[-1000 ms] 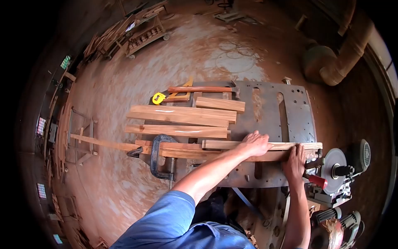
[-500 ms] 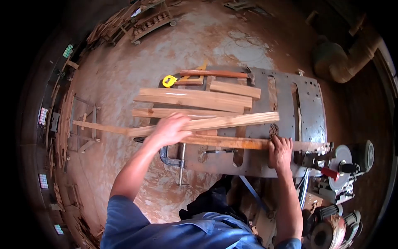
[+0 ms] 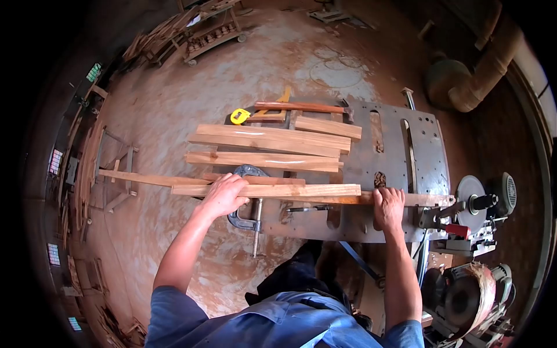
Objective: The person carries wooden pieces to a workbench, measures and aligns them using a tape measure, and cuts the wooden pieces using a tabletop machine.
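Note:
My left hand (image 3: 225, 195) is closed around a light wooden strip (image 3: 307, 190) near its left end. The strip lies along a longer wooden fence (image 3: 418, 200) and over a black C-clamp (image 3: 257, 223). My right hand (image 3: 389, 206) has its fingers wrapped over the fence, just right of the strip's right end. Beyond them, several wooden boards (image 3: 272, 139) lie side by side on the metal table (image 3: 362, 223). A dark pen (image 3: 307, 208) rests on the table between my hands.
A yellow tape measure (image 3: 239, 116), a wooden square (image 3: 285, 95) and a hammer (image 3: 307, 107) lie at the table's far side. At the right stand a disc blade (image 3: 471, 200), a red-handled clamp (image 3: 458, 230) and motors. A wood rack (image 3: 214, 43) is at the upper left.
The light strip has moved left along the fence with my left hand, after being lifted and tilted half a second ago. My right hand has shifted left along the fence.

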`<state>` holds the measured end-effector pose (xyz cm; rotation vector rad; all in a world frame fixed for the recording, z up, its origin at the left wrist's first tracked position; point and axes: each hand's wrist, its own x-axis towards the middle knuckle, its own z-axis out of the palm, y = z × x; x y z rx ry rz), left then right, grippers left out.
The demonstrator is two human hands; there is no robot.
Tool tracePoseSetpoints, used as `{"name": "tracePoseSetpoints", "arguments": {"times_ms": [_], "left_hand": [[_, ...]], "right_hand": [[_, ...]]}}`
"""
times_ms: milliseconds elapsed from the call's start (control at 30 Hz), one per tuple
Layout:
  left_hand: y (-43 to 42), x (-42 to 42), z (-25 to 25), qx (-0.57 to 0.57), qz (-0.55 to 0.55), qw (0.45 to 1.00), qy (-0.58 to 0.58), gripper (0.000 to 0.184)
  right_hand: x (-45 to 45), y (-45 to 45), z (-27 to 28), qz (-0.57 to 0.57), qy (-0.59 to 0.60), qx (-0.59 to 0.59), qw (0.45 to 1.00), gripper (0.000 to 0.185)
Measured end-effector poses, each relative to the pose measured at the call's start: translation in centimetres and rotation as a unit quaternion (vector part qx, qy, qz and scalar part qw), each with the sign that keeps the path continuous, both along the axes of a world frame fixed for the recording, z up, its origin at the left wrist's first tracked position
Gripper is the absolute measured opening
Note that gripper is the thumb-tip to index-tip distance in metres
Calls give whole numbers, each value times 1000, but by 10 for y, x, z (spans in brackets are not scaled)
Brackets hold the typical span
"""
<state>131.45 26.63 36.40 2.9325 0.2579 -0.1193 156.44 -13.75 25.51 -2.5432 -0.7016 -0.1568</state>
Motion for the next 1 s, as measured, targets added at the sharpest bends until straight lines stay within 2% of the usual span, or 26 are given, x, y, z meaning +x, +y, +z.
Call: {"name": "tracePoseSetpoints", "arguments": {"times_ms": [100,133,233,367,567,667,767,833,867,933,1000], "left_hand": [[-9,1,8,-22,19,1000,-5,51],[-4,1,1,-32,23,998,-41,54],[13,21,9,-207,174,959,-80,55],[58,58,-5,-140,204,958,-142,52],[130,129,-13,-41,264,956,-117,60],[165,158,-34,-33,270,958,-94,65],[194,179,-61,-38,235,970,-50,69],[217,190,-83,-66,177,977,-95,68],[223,193,-90,-76,163,981,-66,67],[214,199,-68,-73,147,986,-23,64],[219,200,-68,-39,141,989,-6,62]], "right_hand": [[1,2,-3,7,-7,3,1000,34],[3,2,-3,10,-3,6,1000,32],[9,2,0,18,0,8,1000,29],[9,-1,7,29,10,13,999,28],[16,1,15,23,47,-9,999,28],[19,-1,12,19,52,-18,998,28],[18,-1,10,7,57,-34,998,27],[18,0,17,17,58,-56,997,24],[19,4,23,13,66,-52,996,23],[19,4,31,7,75,-52,996,22],[18,4,32,1,83,-45,996,22]]}}
